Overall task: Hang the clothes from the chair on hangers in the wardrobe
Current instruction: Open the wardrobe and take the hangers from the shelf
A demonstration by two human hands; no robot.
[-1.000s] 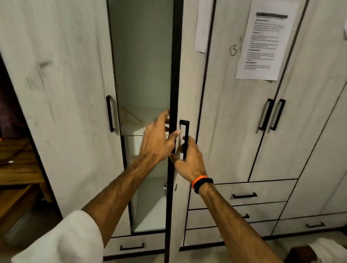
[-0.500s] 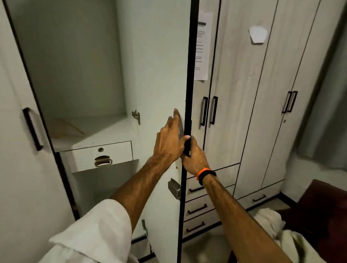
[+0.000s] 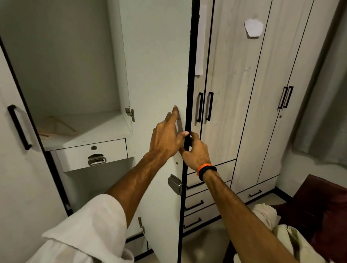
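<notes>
The wardrobe's right door (image 3: 161,71) stands swung out edge-on toward me. My left hand (image 3: 166,137) lies flat against its white inner face, fingers straight. My right hand (image 3: 195,152) curls round the door's black edge from the outer side, at the handle's height; the handle itself is hidden. Inside, pale wooden hangers (image 3: 57,127) lie on the white shelf (image 3: 101,126). A dark red chair (image 3: 328,213) at the lower right carries pale, cream clothes (image 3: 283,237).
The left door (image 3: 14,164) with a black handle stands open at the left. Under the shelf sits a small drawer (image 3: 92,155) with a metal pull. More closed wardrobe doors (image 3: 249,104) and drawers run to the right, and a grey curtain (image 3: 334,78) hangs beyond.
The right door has swung from nearly closed to wide open, baring the shelf and drawer. Both hands stayed on the door, and my view turned right, bringing in the chair.
</notes>
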